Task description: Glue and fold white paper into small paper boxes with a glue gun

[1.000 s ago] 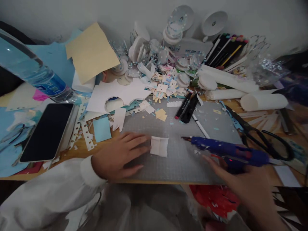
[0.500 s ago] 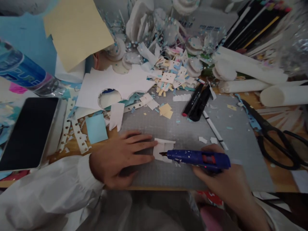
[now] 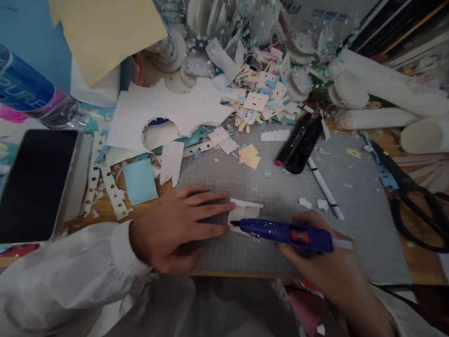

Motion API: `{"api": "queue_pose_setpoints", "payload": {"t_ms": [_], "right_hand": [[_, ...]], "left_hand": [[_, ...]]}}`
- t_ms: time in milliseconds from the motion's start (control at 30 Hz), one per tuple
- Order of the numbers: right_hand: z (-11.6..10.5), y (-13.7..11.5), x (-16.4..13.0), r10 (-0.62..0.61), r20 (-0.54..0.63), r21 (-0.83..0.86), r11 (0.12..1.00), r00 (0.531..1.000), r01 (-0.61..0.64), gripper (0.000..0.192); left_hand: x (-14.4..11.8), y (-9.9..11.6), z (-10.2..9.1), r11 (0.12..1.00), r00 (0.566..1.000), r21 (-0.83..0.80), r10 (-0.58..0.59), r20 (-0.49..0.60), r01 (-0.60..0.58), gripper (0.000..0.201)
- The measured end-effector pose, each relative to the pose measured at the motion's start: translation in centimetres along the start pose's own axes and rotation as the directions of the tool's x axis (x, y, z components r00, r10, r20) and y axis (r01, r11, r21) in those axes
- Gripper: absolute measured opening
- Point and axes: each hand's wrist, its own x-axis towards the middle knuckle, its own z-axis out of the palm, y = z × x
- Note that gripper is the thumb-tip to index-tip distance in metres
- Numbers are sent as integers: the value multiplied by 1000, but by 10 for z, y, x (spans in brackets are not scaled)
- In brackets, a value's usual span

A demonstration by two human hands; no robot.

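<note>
My right hand (image 3: 326, 262) is wrapped round a blue hot glue gun (image 3: 270, 230) held nearly level, its dark nozzle pointing left. The nozzle tip is over the lower left part of a small white paper piece (image 3: 245, 209), close to its surface; whether they touch I cannot tell. A pale glue stick (image 3: 343, 244) sticks out of the gun's back end. My left hand (image 3: 182, 227) lies flat with fingers spread, fingertips at the paper's left edge. Under both is a grey cutting mat (image 3: 224, 255).
Black scissors (image 3: 407, 187) lie at the right, markers (image 3: 298, 142) and a white pen (image 3: 326, 189) behind the paper. Small paper figures (image 3: 266, 98) are heaped at the back. A phone (image 3: 38, 182), a water bottle (image 3: 38, 89) and a blue paper square (image 3: 140, 181) are at the left.
The nozzle has shifted slightly left and down across the white paper. My left hand stays at the paper's edge. The whole view has shifted a little.
</note>
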Motion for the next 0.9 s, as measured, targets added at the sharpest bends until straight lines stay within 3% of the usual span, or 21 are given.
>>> {"api": "queue_pose_setpoints", "payload": {"t_ms": [400,900], "right_hand": [[-6,1,-4,-110,-58,-152,983,992,100,20],[-15,16,-14,-114,-66,-239,966,991,96,22]], "left_hand": [[0,0,1,1000,999,-11,-9,-33,8,52],[0,0,0,1000,1000,9,-3,-3,3,52]]}}
